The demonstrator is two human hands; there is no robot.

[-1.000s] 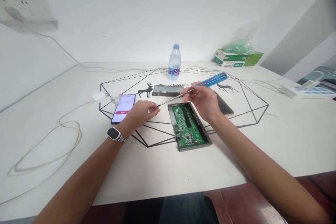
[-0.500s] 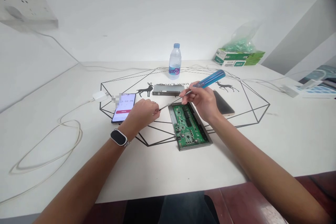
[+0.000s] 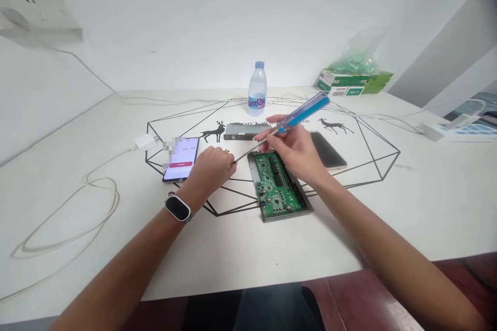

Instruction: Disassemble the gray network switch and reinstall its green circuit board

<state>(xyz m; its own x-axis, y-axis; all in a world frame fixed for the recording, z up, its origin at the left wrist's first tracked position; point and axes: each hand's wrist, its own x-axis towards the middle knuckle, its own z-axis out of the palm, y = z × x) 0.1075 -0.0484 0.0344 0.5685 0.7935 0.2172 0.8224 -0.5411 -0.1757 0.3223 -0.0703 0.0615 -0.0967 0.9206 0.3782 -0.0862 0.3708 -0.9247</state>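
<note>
My right hand (image 3: pixel 297 150) holds a screwdriver (image 3: pixel 305 112) with a clear blue handle, its shaft slanting down to the left. The screwdriver's tip meets the fingertips of my left hand (image 3: pixel 213 166), which is closed. Whatever those fingers pinch is too small or hidden to make out. Below and between the hands lies an open metal tray-like case with a green circuit board (image 3: pixel 277 186) inside. Behind it, a flat grey metal cover (image 3: pixel 244 131) rests on the table, partly hidden by my right fingers.
A lit phone (image 3: pixel 180 160) lies by my left hand, near a white charger plug (image 3: pixel 145 141) and looped cable. A dark phone-like slab (image 3: pixel 328 151) is partly behind my right hand. A water bottle (image 3: pixel 257 90) stands at the back; green boxes (image 3: pixel 341 80) sit back right.
My right hand has shifted its grip on the screwdriver, with its fingers more extended now. The handle has moved slightly left and steepened. My left hand stays at the tip.
</note>
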